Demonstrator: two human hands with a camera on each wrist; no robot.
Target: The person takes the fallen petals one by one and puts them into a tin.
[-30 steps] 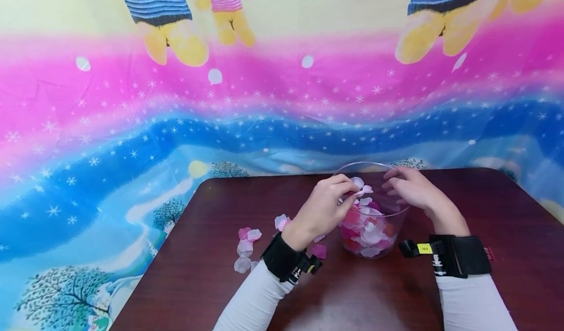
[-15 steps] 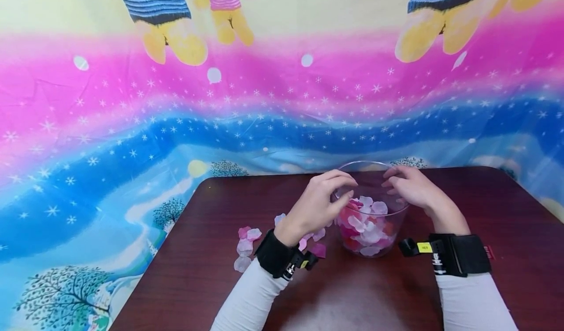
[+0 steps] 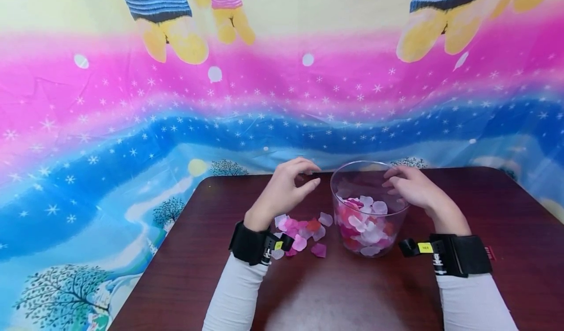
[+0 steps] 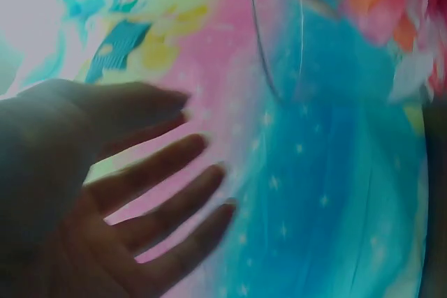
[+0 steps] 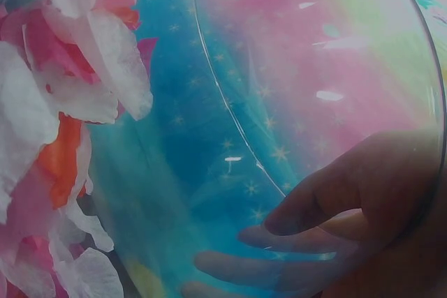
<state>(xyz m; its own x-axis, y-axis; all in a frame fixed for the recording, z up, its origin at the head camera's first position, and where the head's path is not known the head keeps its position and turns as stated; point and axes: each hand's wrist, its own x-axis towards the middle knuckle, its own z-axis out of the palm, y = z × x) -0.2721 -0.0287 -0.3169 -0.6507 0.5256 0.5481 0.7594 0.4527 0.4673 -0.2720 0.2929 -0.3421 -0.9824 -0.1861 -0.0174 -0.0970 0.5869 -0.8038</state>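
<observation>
Left hand [image 3: 285, 190]: had drawn back from the bowl, hovering above the loose petals [image 3: 304, 232]; grip relaxed, empty.
Right hand [image 3: 409, 186]: stayed curled over the bowl's rim.
Bowl [image 3: 352, 172]: on the bench [image 3: 352, 296], holding petals.

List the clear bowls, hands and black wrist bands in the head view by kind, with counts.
clear bowl: 1
hands: 2 (left hand, right hand)
black wrist bands: 2
Total: 5
</observation>
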